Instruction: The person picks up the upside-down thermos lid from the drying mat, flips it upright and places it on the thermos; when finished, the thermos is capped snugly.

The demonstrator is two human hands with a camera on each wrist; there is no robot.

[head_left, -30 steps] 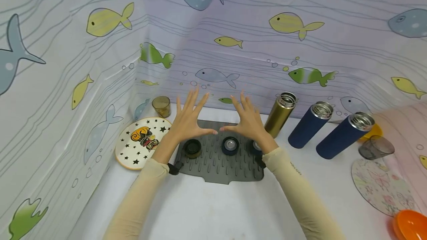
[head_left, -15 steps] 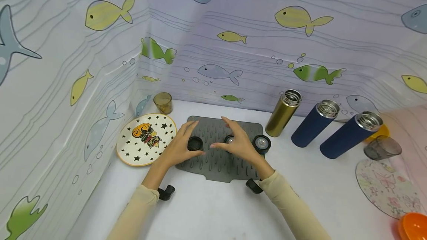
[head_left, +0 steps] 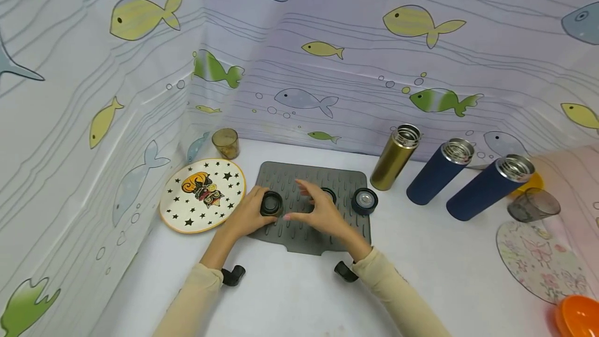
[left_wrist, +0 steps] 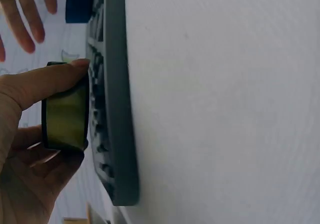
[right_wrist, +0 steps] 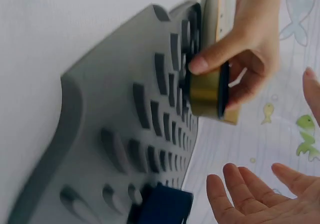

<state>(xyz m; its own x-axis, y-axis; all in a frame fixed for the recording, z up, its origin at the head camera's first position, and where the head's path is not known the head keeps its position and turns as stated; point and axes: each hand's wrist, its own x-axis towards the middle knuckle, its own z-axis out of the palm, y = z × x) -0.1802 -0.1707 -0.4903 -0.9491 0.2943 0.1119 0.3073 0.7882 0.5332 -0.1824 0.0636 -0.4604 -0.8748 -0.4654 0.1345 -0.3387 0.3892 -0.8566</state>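
Note:
A grey ribbed mat (head_left: pixel 304 233) lies on the white table with three bottle lids on it. My left hand (head_left: pixel 256 207) grips the left lid (head_left: pixel 271 203), a gold-banded black cap (left_wrist: pixel 65 118), thumb and fingers curled round its rim (right_wrist: pixel 205 93). My right hand (head_left: pixel 304 204) hovers open just right of it, fingers spread (right_wrist: pixel 250 194), partly hiding the middle lid (head_left: pixel 329 193). A dark blue lid (head_left: pixel 365 200) sits at the mat's right edge. A gold bottle (head_left: pixel 395 157) and two navy bottles (head_left: pixel 437 173) (head_left: pixel 486 189) stand open-topped to the right.
A star-patterned plate (head_left: pixel 202 195) and a small amber glass (head_left: pixel 226 143) sit left of the mat. At far right are a grey glass (head_left: pixel 533 205), a floral round mat (head_left: pixel 538 261) and an orange bowl (head_left: pixel 577 316). Fish-print sheets wall in the left and back.
Both hands came down from raised and spread above the mat. The left hand took hold of the left lid; the right hand lowered beside it, still open.

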